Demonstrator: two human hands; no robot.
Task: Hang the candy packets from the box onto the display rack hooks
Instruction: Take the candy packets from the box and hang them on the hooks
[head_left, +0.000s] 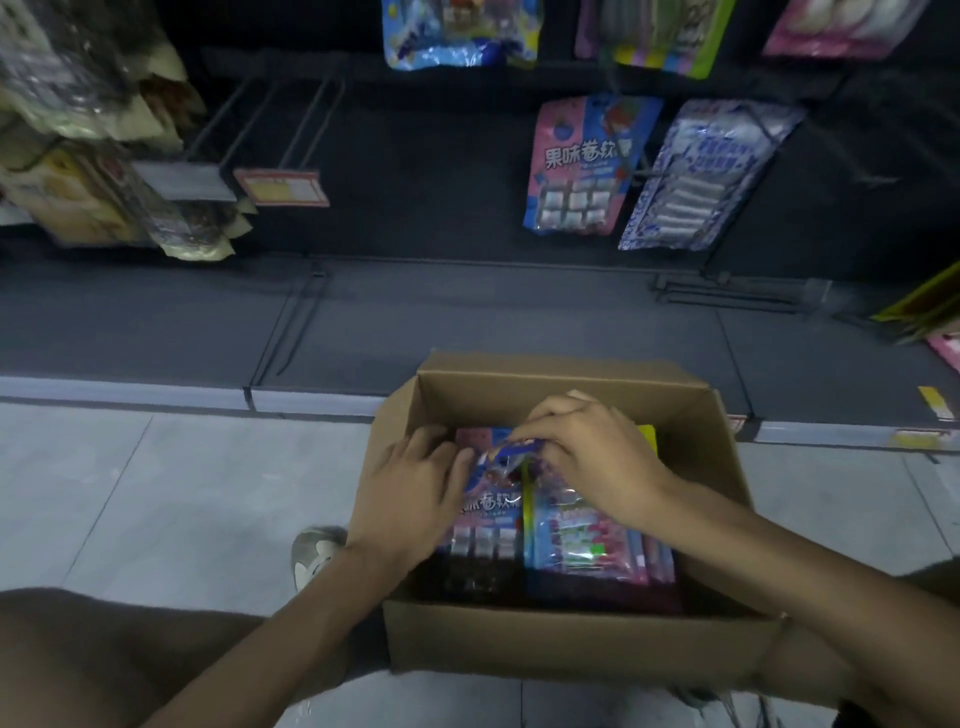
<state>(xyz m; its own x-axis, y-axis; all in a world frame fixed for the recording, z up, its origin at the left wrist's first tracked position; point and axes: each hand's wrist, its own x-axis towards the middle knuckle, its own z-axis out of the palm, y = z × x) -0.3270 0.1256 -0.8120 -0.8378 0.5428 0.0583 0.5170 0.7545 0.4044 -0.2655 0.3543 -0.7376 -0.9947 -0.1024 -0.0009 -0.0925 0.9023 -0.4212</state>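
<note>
Cardboard box (571, 639) sits on the tiled floor (156, 493), near side of the rack's low base shelf (467, 322), flaps open. Both hands are down inside it. R hand (592, 462) pinches the top edge of a pink-blue packet (491, 506), fingertips bunched tight on it. L hand (415, 488) has fingers curled onto the same packet's top-left corner, holding it too; thumb hidden, can't see it. Packet's still in the box, left half, top end tipped up betw. the hands. More packets (587, 545) stacked just right of it, a yellow one (647, 436) at the far right corner.

Rack behind: bare hooks (270, 119) far left w/ a price tag (280, 187) at the tips. Far right, a matching pink-blue packet hangs (582, 166), a blue-white one (701, 176) beside it. Shoe (311, 551) just left of the box.
</note>
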